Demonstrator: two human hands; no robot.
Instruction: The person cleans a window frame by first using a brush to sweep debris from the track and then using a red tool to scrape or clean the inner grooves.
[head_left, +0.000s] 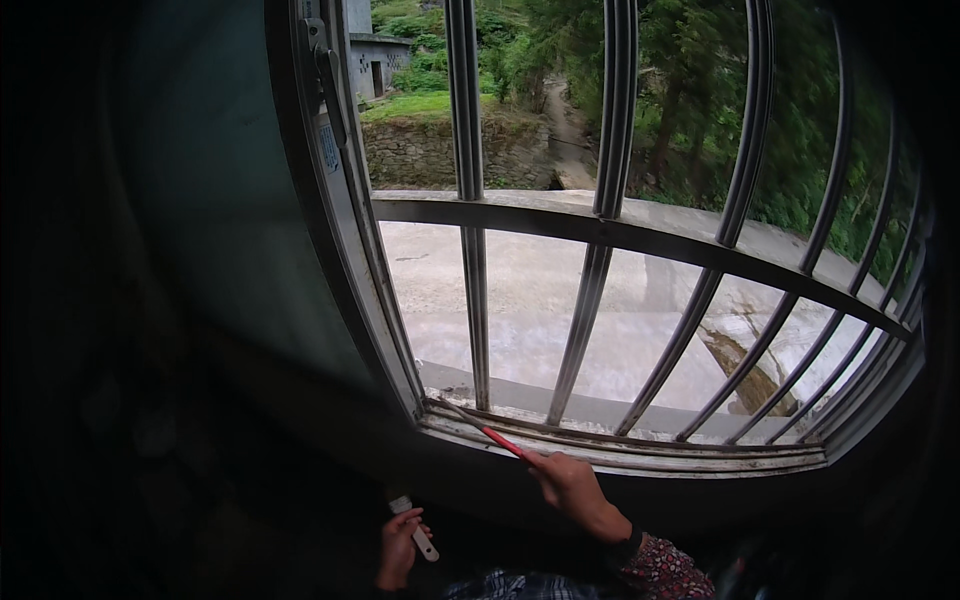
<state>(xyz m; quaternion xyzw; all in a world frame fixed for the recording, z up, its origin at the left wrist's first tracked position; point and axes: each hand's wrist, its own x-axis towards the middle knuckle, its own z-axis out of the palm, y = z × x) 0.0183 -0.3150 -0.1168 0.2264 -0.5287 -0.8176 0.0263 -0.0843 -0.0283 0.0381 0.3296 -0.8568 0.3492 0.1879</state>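
My right hand (574, 491) grips a thin tool with a red handle (504, 441), perhaps a screwdriver. Its slender shaft (461, 414) reaches to the lower left corner of the window, over the dirty sliding track (622, 451). Dark grime lies along the grooves there. Lower down, below the sill, my left hand (399, 546) holds a flat paintbrush by its pale handle (425, 541). The brush's ferrule (400, 504) points up and away from me, and its bristles are lost in the shadow.
Upright metal bars (585, 322) and a crossbar (540, 221) stand just outside the opening. On the left is a window sash with a lever handle (330, 97). A concrete yard (525, 300) lies beyond the bars. The wall under the sill is very dark.
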